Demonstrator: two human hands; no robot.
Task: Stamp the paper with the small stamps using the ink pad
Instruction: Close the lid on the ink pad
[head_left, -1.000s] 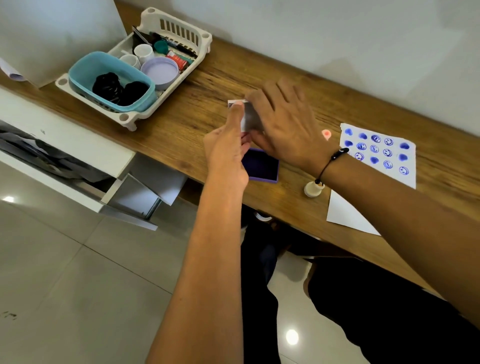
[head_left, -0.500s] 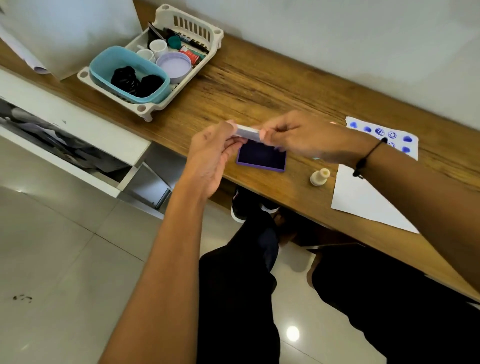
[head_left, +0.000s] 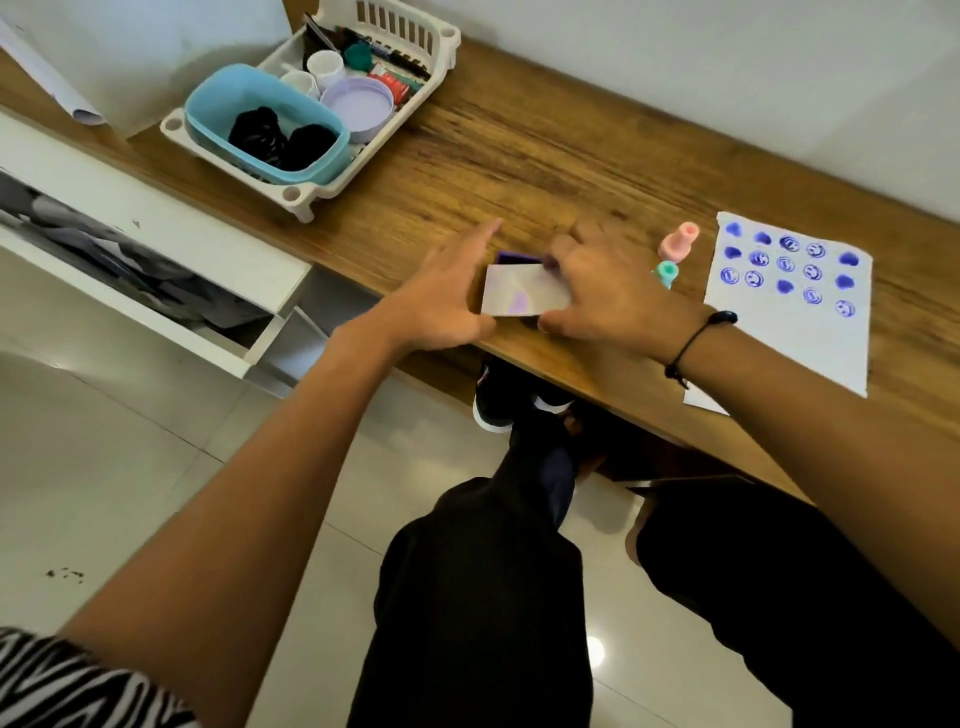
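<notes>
Both hands on ink pad lid

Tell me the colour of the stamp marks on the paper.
Blue, hearts and smiley faces in rows on the white paper; the head view shows them clearly.

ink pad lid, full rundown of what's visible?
The ink pad lid is a flat pale rectangle, plastic by its sheen, with faint purple smudges. It lies almost flat over the purple ink pad, whose far edge alone shows. The left hand holds its left side and the right hand its right. Whether it is fully seated cannot be told; the frame is blurred.
</notes>
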